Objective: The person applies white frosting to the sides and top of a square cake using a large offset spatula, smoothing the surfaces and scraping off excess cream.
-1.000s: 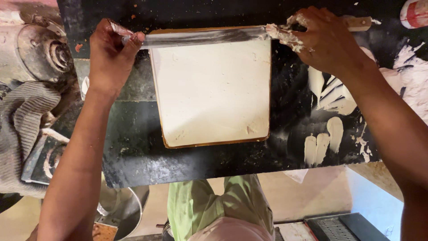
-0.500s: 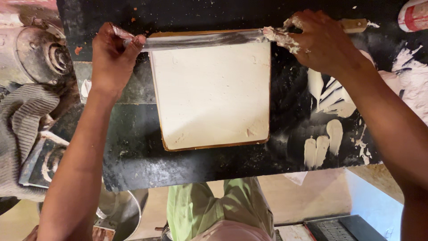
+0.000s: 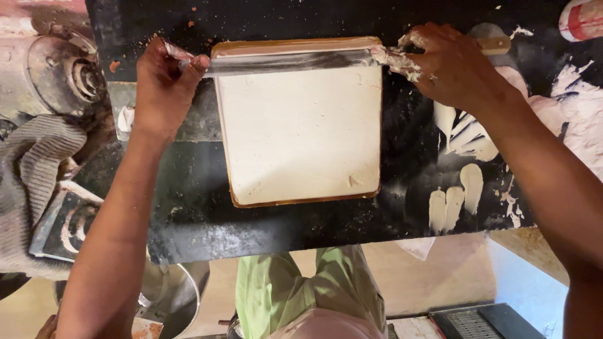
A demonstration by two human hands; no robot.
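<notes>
A square slab (image 3: 301,132) coated with smooth white paste lies on a black work board (image 3: 188,213); its brown edges show at the bottom and top. A long metal blade (image 3: 289,61) spans the slab near its far edge. My left hand (image 3: 164,85) pinches the blade's left tip. My right hand (image 3: 449,63), smeared with white paste, grips the blade's right end by its wooden handle (image 3: 493,44).
White paste smears (image 3: 461,188) mark the board to the right of the slab. A grey cloth (image 3: 34,157) and a round metal part (image 3: 66,72) lie at left. A metal bucket (image 3: 179,295) stands below the board. My green-trousered legs (image 3: 308,289) show underneath.
The blade and both hands have drawn slightly nearer along the slab from its far edge, exposing a thin strip of brown rim above the blade.
</notes>
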